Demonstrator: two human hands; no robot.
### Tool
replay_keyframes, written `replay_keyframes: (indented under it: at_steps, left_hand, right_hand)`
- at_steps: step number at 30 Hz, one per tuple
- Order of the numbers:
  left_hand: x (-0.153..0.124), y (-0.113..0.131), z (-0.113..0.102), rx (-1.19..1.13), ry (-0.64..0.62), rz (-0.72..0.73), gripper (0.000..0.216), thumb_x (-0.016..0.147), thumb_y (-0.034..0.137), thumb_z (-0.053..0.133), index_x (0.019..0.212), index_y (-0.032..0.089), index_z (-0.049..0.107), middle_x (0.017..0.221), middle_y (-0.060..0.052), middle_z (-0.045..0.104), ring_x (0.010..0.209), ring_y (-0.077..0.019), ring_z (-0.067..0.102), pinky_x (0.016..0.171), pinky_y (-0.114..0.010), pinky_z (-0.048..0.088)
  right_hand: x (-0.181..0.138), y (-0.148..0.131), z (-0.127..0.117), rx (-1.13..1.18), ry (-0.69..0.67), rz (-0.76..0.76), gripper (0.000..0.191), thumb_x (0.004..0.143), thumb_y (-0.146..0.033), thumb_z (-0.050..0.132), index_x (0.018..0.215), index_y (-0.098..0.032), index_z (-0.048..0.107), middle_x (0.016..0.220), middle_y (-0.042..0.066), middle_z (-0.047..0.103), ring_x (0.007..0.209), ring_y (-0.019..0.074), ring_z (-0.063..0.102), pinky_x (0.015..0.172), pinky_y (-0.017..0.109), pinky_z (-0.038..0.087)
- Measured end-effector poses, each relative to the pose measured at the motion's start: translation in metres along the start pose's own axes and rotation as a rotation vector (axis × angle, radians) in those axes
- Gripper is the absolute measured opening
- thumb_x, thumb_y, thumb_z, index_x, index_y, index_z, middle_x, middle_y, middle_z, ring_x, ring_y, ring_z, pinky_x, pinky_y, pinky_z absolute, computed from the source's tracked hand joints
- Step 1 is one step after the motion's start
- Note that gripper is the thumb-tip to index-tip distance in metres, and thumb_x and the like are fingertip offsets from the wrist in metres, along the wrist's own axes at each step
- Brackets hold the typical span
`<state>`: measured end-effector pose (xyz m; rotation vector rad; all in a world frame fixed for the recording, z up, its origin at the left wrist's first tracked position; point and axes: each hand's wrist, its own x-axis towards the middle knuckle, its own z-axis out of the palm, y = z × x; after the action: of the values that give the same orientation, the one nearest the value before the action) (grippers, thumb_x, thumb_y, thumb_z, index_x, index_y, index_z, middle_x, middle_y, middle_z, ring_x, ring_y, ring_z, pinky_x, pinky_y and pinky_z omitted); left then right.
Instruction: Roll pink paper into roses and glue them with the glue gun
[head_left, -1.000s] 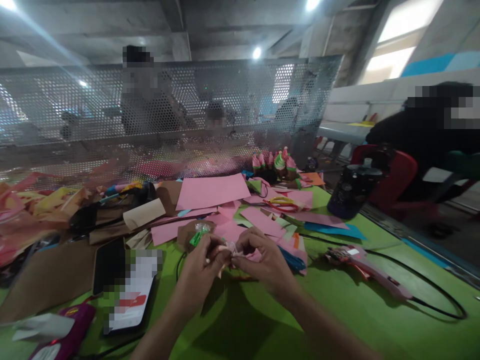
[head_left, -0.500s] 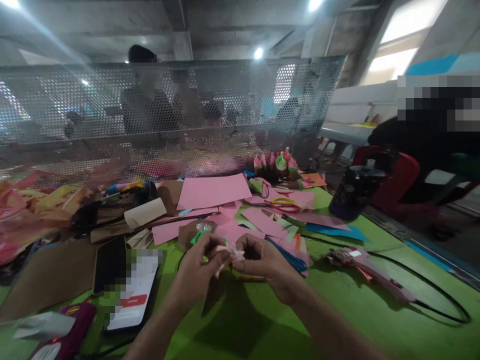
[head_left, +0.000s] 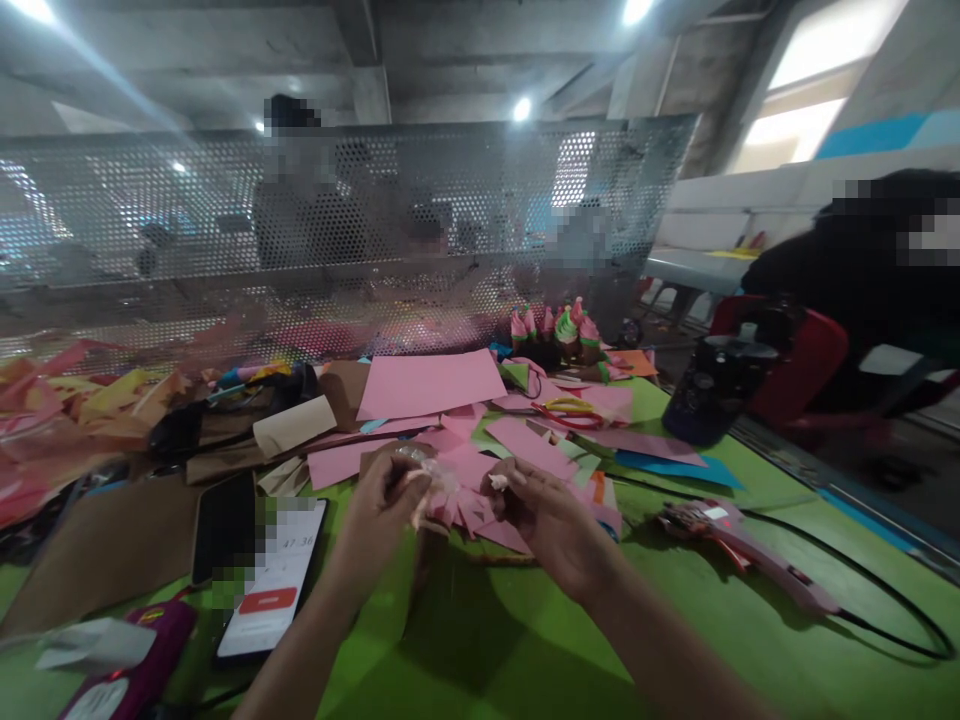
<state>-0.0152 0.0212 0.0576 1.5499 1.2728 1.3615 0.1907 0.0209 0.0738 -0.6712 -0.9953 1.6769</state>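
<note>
My left hand (head_left: 382,515) is closed on a crinkled, pale, see-through plastic wrap (head_left: 436,474) above the middle of the green table. A short way to the right, my right hand (head_left: 551,520) pinches a small pale pink soft lump (head_left: 497,482) between thumb and fingertips. The two hands are apart, with small pink paper scraps (head_left: 476,512) behind and between them. Below the left fingers, a brown piece of card (head_left: 424,565) stands on edge, partly hidden. What else lies inside the left fist is hidden.
A pink glue gun (head_left: 757,560) with a black cord lies right. Left are a lit phone (head_left: 277,590), a dark phone (head_left: 225,525) and a purple device (head_left: 139,660). Scissors (head_left: 566,408), pink paper (head_left: 431,385), swirled cone ornaments (head_left: 562,330) and a dark bottle (head_left: 716,390) stand or lie farther back.
My hands, together before at the pale material, have moved apart. The right hand has drawn away to the right with a small pale lump; the wrap stays in the left.
</note>
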Motion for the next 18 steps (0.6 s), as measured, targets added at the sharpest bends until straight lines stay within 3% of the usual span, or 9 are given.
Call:
replay_keyframes:
  at_steps: [3,8,12,18]
  left_hand:
    - [0.008,-0.010,-0.012,0.140,0.142,0.008,0.022,0.084,0.041,0.059,0.092,0.021,0.055,0.078,0.001,0.062,0.067,-0.0164,0.057,0.063,-0.026,0.043]
    - [0.018,-0.025,-0.036,0.584,0.256,-0.034,0.020,0.088,0.040,0.055,0.098,0.022,0.057,0.097,-0.006,0.070,0.090,-0.0265,0.066,0.077,-0.034,0.046]
    - [0.024,-0.033,-0.044,0.831,0.217,-0.092,0.025,0.093,0.037,0.048,0.110,0.021,0.056,0.112,-0.010,0.071,0.104,-0.0304,0.067,0.081,-0.036,0.047]
    - [0.026,-0.040,-0.035,0.943,0.132,-0.089,0.041,0.092,0.033,0.052,0.130,0.018,0.053,0.122,-0.015,0.070,0.107,-0.0360,0.068,0.085,-0.046,0.049]
  right_hand:
    - [0.001,0.002,0.000,-0.062,0.068,-0.026,0.033,0.063,-0.030,0.090,0.071,-0.018,0.060,0.069,-0.003,0.053,0.064,0.0108,0.044,0.059,0.023,0.035]
    - [0.001,0.005,0.001,-0.195,0.124,-0.110,0.032,0.069,-0.038,0.086,0.074,-0.018,0.061,0.069,-0.002,0.055,0.065,0.0119,0.046,0.061,0.024,0.038]
    - [0.001,0.005,0.001,-0.269,0.126,-0.153,0.032,0.070,-0.044,0.084,0.075,-0.018,0.066,0.070,-0.001,0.057,0.067,0.0124,0.049,0.062,0.025,0.040]
    - [0.002,0.005,0.000,-0.351,0.141,-0.115,0.033,0.073,-0.050,0.080,0.081,-0.018,0.074,0.078,0.003,0.068,0.071,0.0146,0.054,0.064,0.026,0.042]
